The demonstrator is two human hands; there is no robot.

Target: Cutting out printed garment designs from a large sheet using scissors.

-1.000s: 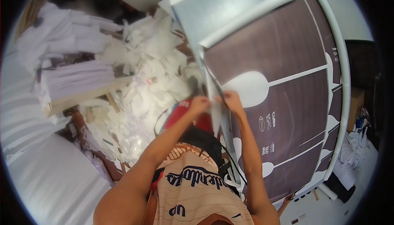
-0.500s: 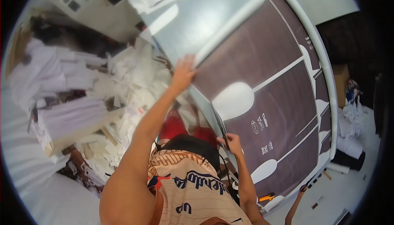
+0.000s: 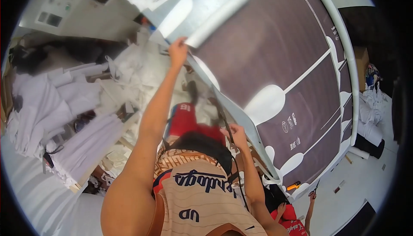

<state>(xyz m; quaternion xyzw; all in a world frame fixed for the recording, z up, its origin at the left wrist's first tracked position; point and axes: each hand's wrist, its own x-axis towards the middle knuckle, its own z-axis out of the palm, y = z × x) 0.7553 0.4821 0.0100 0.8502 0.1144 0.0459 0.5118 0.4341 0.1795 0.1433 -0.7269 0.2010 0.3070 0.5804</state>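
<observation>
Behind the raised banner (image 3: 279, 59), left hand (image 3: 177, 52) fingers partly hidden

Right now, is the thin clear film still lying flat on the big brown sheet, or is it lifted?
Lifted. The left hand holds the film's edge up off the brown sheet.

Both bare arms raised from the lower edge, at unequal heights.
Left arm extended almost straight upward, left hand (image 3: 177, 52) high, fingers pinched closed on an edge. Right arm bent at the elbow, right hand (image 3: 234, 133) lower, near the chest, fingers curled closed.
</observation>
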